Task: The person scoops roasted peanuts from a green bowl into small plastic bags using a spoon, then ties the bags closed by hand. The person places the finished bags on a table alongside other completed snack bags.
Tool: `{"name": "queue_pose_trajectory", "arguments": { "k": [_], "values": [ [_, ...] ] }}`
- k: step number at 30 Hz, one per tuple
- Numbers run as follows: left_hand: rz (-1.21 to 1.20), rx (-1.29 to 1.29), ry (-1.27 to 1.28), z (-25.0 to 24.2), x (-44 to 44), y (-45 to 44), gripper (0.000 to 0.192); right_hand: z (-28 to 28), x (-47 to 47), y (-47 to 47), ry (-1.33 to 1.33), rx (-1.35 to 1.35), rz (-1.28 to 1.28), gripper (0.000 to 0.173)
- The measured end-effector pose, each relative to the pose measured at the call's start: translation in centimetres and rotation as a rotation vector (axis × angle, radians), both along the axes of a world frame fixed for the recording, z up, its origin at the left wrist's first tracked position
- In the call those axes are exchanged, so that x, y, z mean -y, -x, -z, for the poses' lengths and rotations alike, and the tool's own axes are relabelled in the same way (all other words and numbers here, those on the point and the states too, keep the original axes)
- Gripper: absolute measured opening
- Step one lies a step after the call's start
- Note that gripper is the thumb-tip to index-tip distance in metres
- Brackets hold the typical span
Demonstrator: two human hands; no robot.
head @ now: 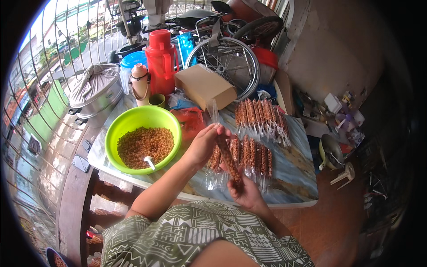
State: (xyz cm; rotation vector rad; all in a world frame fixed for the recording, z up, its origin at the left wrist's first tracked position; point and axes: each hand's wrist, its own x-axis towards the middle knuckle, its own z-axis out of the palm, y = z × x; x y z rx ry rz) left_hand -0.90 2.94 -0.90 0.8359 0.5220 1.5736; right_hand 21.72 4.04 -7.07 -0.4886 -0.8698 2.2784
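Observation:
A narrow clear plastic sleeve filled with peanuts (228,158) slants between my two hands above the table. My left hand (206,142) pinches its upper end, where the unfilled plastic sticks up past the fingers. Around its lower end curl the fingers of my right hand (246,192). Beneath and beyond them lies a row of filled peanut sleeves (252,155), partly hidden by my hands. Another row of filled sleeves (258,113) rests farther back. To the left, a lime-green basin (110,143) holds loose peanuts (143,143) with a white plastic spoon (149,162) in them.
The marble-patterned table (290,180) also bears a cardboard box (205,83), a red thermos jug (161,63), a pale bottle (139,83), a green cup (157,99) and a red plastic bag (188,121). A cloth-covered metal pot (96,90) stands left. Behind is a wheelchair wheel (223,66).

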Motion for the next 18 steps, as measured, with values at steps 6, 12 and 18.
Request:
{"name": "queue_pose_trajectory", "arguments": {
  "k": [6,12,18],
  "values": [
    [-0.101,-0.497,-0.067,0.1,1.5,1.3,0.022,-5.8,-0.1,0.7,-1.665,0.733,0.59,0.049],
    [0.211,-1.051,-0.03,-2.2,4.2,0.9,0.028,-13.4,-3.6,1.4,-2.459,0.767,0.605,0.026],
    [0.183,-0.896,-0.081,-1.9,5.3,1.7,0.029,-12.3,-4.4,0.2,-1.788,0.581,0.0,0.017]
  ]
}}
